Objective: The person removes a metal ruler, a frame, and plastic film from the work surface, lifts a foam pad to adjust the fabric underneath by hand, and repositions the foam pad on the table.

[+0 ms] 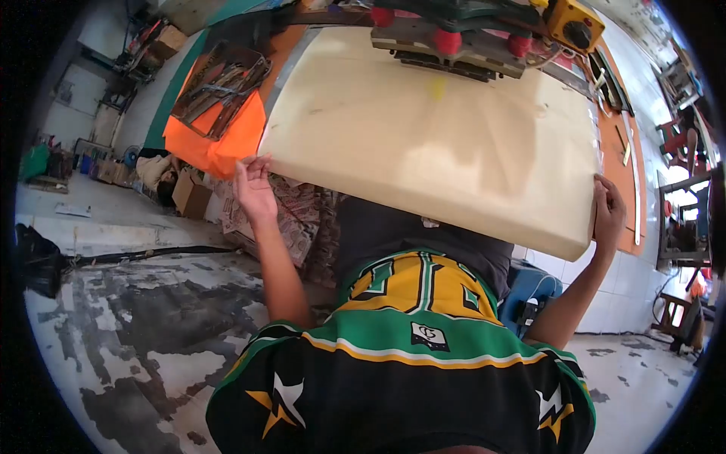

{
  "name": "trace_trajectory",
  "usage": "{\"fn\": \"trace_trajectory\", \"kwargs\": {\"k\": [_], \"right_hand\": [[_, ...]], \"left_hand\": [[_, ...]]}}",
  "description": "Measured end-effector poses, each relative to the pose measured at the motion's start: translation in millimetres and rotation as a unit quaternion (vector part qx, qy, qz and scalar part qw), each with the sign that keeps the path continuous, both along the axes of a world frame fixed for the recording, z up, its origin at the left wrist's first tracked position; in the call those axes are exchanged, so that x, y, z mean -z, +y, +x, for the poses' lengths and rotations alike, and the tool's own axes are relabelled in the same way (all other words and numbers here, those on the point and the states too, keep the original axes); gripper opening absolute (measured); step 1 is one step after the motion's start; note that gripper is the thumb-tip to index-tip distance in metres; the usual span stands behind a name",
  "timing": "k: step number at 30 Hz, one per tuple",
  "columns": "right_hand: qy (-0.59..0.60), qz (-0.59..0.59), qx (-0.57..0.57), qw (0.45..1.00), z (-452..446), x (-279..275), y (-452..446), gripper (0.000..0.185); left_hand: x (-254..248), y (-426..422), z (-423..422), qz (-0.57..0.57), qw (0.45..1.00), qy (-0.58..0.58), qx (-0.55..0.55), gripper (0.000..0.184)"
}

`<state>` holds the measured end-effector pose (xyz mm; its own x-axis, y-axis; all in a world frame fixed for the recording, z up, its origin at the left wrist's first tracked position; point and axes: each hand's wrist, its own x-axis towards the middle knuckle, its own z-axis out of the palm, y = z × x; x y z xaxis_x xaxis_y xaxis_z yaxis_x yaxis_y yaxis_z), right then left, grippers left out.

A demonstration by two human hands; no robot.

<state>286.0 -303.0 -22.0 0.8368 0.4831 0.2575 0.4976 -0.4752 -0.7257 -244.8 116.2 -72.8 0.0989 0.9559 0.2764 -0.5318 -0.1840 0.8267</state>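
A wide, glossy cream sheet [363, 129] lies across the table, its front edge curving down toward my body. My left hand [257, 193], palm turned up, pinches the sheet's front left corner with its fingertips. Right beside that hand, an orange sheet [197, 147] hangs over the table's left side. At the opposite end, my right hand [609, 210] grips the front right edge of the cream sheet, fingers curled and partly hidden from view.
A dark machine head with red knobs [448, 41] overhangs the sheet's far side, with a yellow control box [575, 26] beside it. A tray of metal tools [221, 87] rests on the orange sheet. A ruler [636, 181] lies at right. Another person [156, 172] is low at left.
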Motion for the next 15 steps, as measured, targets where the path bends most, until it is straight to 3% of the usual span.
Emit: {"fn": "trace_trajectory", "kwargs": {"k": [1, 2, 5, 9, 15], "right_hand": [[0.000, 0.003, -0.004, 1.000, -1.4, -0.9, 0.2, 0.031], [-0.003, -0.002, 0.007, 1.000, -2.5, -2.2, 1.5, 0.031], [-0.010, -0.004, 0.003, 1.000, -1.1, 0.8, -0.6, 0.031], [-0.013, -0.004, -0.002, 1.000, 1.7, 2.6, -2.7, 0.030], [-0.015, 0.019, 0.003, 1.000, 0.8, 3.8, -1.9, 0.029]], "left_hand": [[0.4, -0.2, -1.5, -0.066, 0.994, -0.072, -0.053, 0.034], [6.6, 3.0, -8.7, -0.062, 0.994, -0.073, -0.057, 0.034], [26.4, 7.7, -26.3, -0.151, 0.956, -0.135, -0.214, 0.035], [42.9, 1.5, -30.7, -0.188, 0.947, -0.084, -0.248, 0.035], [24.9, -0.5, -14.9, -0.120, 0.960, -0.021, -0.253, 0.033]]}}
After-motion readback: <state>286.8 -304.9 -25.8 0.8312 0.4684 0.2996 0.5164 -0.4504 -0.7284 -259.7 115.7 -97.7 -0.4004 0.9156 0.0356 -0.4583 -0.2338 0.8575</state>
